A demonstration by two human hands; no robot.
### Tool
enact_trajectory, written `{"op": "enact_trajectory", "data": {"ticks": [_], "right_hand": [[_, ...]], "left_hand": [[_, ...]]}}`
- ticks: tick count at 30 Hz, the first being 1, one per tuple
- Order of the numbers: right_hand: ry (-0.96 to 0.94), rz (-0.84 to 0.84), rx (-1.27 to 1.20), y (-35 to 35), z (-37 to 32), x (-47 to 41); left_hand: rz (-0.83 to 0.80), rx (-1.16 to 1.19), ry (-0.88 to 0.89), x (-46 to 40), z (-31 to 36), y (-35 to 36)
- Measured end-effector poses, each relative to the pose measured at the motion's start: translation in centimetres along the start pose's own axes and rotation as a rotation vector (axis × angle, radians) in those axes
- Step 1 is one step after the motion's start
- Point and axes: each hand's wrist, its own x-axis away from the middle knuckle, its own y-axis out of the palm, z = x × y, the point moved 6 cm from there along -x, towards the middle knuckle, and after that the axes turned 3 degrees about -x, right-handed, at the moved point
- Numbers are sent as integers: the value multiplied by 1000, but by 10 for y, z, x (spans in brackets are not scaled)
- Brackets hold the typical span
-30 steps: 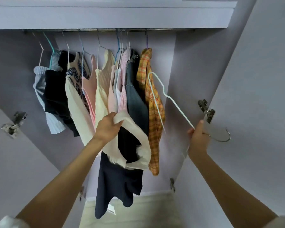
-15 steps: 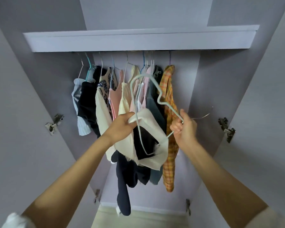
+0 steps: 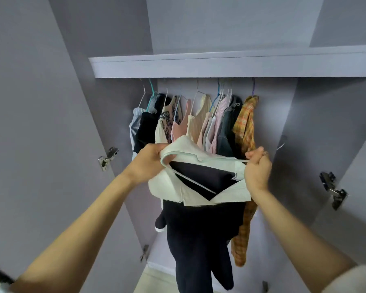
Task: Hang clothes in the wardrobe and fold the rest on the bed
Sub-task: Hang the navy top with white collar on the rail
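A: Item one, the garment?
B: Dark navy garment with cream collar [image 3: 199, 187], held up in front of the open wardrobe [image 3: 220, 66], its dark body hanging down below both hands.
A: Left hand?
B: Left hand [image 3: 148, 161], grip closed on the cream collar at its left edge, fingers bunched into the fabric.
A: Right hand?
B: Right hand [image 3: 257, 166], grip closed on the neck of the pale hanger [image 3: 199, 158]; the metal hook sticks out to the right past the fist.
A: Hanger position?
B: Lying roughly level, left shoulder tucked inside the collar opening, lower bar crossing the dark cloth.
A: Stock on the rail?
B: A row of hung clothes [image 3: 190, 121] under the shelf, ending on the right with an orange plaid shirt [image 3: 244, 127] just behind the right hand.
A: Fittings?
B: Metal door hinges [image 3: 108, 158] on both open doors.
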Motion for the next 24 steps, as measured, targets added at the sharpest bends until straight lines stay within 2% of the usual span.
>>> {"op": "enact_trajectory", "data": {"ticks": [2,3,10,12,15,18,21,24], "right_hand": [[-68,21,39,-1,-11,-7],[-98,18,61,0,-17,-8],[-132,48,-2,5,-26,-15],[-100,32,-13,6,-18,-15],[-66,11,-30,9,-1,-4],[26,18,-106,14,12,11],[159,8,-184,24,21,24],[275,-32,-220,37,28,33]], "left_hand": [[26,-344,-15,0,-8,-3],[22,-409,-48,1,-13,-3],[-103,-400,-235,6,-37,5],[-54,-213,-218,5,-29,1],[11,281,-180,5,-10,-5],[-28,634,-251,4,0,2],[-78,779,-297,3,8,9],[-59,903,-310,1,11,8]]}}
